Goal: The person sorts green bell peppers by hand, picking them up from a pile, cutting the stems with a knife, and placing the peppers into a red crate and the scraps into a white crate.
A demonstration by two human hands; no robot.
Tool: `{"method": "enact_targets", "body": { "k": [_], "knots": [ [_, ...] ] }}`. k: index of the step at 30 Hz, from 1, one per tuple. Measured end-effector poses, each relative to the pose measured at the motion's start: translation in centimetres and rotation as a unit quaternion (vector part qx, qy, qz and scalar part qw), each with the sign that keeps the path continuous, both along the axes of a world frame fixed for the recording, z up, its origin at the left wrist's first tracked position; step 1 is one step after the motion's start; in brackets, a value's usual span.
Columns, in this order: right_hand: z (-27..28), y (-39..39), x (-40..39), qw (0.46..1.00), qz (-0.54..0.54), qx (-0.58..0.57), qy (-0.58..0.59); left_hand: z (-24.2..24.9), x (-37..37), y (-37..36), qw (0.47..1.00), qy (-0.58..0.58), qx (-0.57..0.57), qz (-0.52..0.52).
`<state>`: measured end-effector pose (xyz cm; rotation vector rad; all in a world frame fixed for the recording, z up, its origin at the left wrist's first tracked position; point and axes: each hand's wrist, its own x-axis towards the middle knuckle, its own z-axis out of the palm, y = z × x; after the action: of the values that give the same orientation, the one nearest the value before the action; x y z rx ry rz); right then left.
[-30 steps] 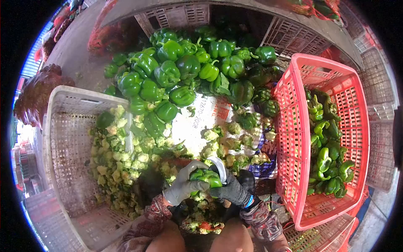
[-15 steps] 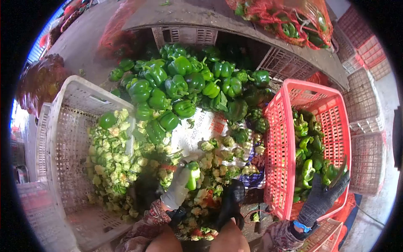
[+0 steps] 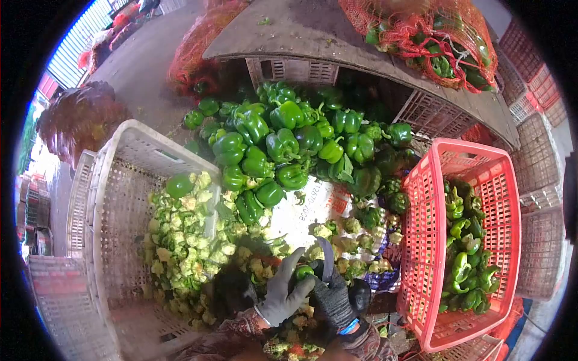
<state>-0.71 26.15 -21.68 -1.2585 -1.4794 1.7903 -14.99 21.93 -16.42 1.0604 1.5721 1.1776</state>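
Observation:
At the bottom centre my left hand (image 3: 283,292), in a pale grey glove, holds a small green pepper piece (image 3: 304,272) between thumb and fingers. Close beside it, my right hand (image 3: 333,301), in a dark grey glove, grips a curved knife; its blade (image 3: 327,256) points up next to the piece. Beyond both hands lies a heap of whole green peppers (image 3: 283,144). Pale cut pepper tops (image 3: 192,240) fill part of the white crate (image 3: 123,240) on the left. The red crate (image 3: 415,253) on the right holds green peppers (image 3: 463,271).
A wooden board (image 3: 289,36) runs across the back, with a red net bag of peppers (image 3: 445,54) on it. More crates (image 3: 539,162) are stacked at the far right. A printed white sheet (image 3: 307,210) lies under the heap's near edge.
My right hand has moved left with the knife, from the red crate to beside my left hand. The whole view has shifted, so the surroundings appear lower and farther right.

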Motion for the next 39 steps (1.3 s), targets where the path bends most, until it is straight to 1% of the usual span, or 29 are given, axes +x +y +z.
{"method": "enact_targets", "body": {
  "k": [1, 2, 3, 5, 7, 9, 10, 11, 12, 13, 15, 16, 17, 18, 19, 20, 22, 24, 25, 26, 27, 28, 29, 30, 32, 33, 35, 37, 39],
  "knots": [
    [0.2, 0.2, -0.1, 1.000, 0.012, -0.001, -0.011, -0.1, 1.0, -0.1, 0.993, -0.094, -0.048, 0.048],
    [0.8, 0.2, -0.1, 1.000, 0.020, -0.006, -0.022, -1.5, 1.6, 0.1, 0.952, -0.281, -0.080, 0.092],
    [1.7, 0.3, -0.1, 0.999, 0.024, -0.009, -0.035, -2.2, 1.9, -0.3, 0.959, -0.254, -0.093, 0.086],
    [2.9, 1.3, -0.4, 0.998, -0.004, -0.006, 0.059, -0.9, 2.0, 0.8, 0.972, -0.199, -0.106, 0.067],
    [1.2, 0.9, 0.8, 0.992, -0.009, -0.076, 0.098, 0.2, 2.4, 1.8, 0.934, -0.300, -0.170, 0.091],
    [-0.9, 0.7, 1.8, 0.995, -0.022, -0.062, 0.080, -0.7, 2.7, 1.8, 0.889, -0.389, -0.212, 0.113],
    [-1.5, 1.1, 2.3, 0.996, -0.022, -0.055, 0.068, -1.6, 3.1, 1.8, 0.910, -0.358, -0.187, 0.097],
    [0.0, 1.7, 3.0, 0.964, -0.052, -0.197, 0.169, -2.0, 3.2, 1.9, 0.914, -0.357, -0.178, 0.070],
    [1.5, 2.3, 3.8, 0.903, -0.102, -0.334, 0.249, -2.2, 3.2, 1.9, 0.918, -0.355, -0.170, 0.045],
    [2.5, 2.8, 4.0, 0.897, -0.115, -0.352, 0.243, -2.5, 3.1, 2.0, 0.905, -0.390, -0.168, 0.031],
    [2.0, 3.6, 4.9, 0.951, -0.132, -0.272, 0.055, -2.8, 3.0, 2.9, 0.888, -0.440, -0.130, 0.031],
    [-0.3, 3.0, 5.5, 0.970, -0.181, -0.152, 0.058, -1.5, 2.8, 4.8, 0.885, -0.454, -0.092, 0.045],
    [-2.2, 2.6, 6.4, 0.954, -0.239, -0.145, 0.107, -0.6, 2.5, 6.4, 0.881, -0.465, -0.050, 0.063],
    [-2.7, 2.8, 6.8, 0.934, -0.293, -0.134, 0.156, -2.2, 1.8, 7.6, 0.847, -0.514, -0.028, 0.131],
    [-3.8, 3.4, 7.5, 0.966, -0.255, -0.054, 0.001, -0.3, 1.9, 9.8, 0.914, -0.389, 0.110, 0.045],
    [-4.4, 2.6, 7.3, 0.946, -0.288, -0.143, 0.050, 2.1, 2.5, 12.0, 0.953, -0.296, 0.064, 0.017],
    [-3.5, 1.9, 6.7, 0.959, -0.234, -0.158, -0.021, 6.1, 4.6, 16.3, 0.981, -0.160, 0.057, -0.092],
    [-1.4, 1.9, 6.8, 0.976, -0.050, 0.014, -0.211, 7.8, 8.4, 17.9, 0.963, -0.121, 0.100, -0.221],
    [-0.3, 2.1, 7.0, 0.952, 0.029, 0.116, -0.283, 8.4, 10.0, 17.7, 0.952, -0.122, 0.101, -0.263],
    [0.9, 3.0, 7.2, 0.917, 0.106, 0.226, -0.311, 9.3, 10.2, 18.2, 0.939, -0.192, 0.064, -0.279],
    [0.5, 3.1, 7.1, 0.916, 0.099, 0.246, -0.300, 8.7, 9.2, 18.8, 0.966, -0.051, 0.071, -0.243],
    [0.2, 3.3, 7.1, 0.915, 0.091, 0.266, -0.289, 7.4, 6.9, 19.2, 0.972, 0.093, 0.074, -0.205],
    [-1.7, 2.1, 7.1, 0.951, 0.006, 0.191, -0.245, 5.9, 4.1, 19.6, 0.955, 0.234, 0.075, -0.164],
    [-2.8, 1.3, 7.1, 0.971, -0.076, 0.110, -0.199, 4.2, 0.6, 20.0, 0.919, 0.377, 0.076, -0.087],
    [-2.4, 1.7, 7.5, 0.975, -0.091, 0.062, -0.193, 2.4, -4.7, 20.1, 0.828, 0.559, 0.027, 0.038],
    [-2.2, 2.0, 7.6, 0.976, -0.100, 0.042, -0.191, 1.8, -6.5, 20.3, 0.790, 0.607, -0.020, 0.087],
    [-5.7, 0.6, 7.1, 0.975, -0.111, 0.067, -0.183, -0.6, -10.2, 20.8, 0.805, 0.592, -0.008, 0.048],
    [-5.6, 0.3, 6.3, 0.979, -0.096, 0.076, -0.165, -2.0, -12.5, 21.0, 0.816, 0.578, -0.003, 0.012],
    [-1.2, 2.8, 4.8, 0.985, -0.059, 0.079, -0.140, -2.9, -13.7, 21.3, 0.826, 0.564, 0.002, -0.016]
  ]
}}
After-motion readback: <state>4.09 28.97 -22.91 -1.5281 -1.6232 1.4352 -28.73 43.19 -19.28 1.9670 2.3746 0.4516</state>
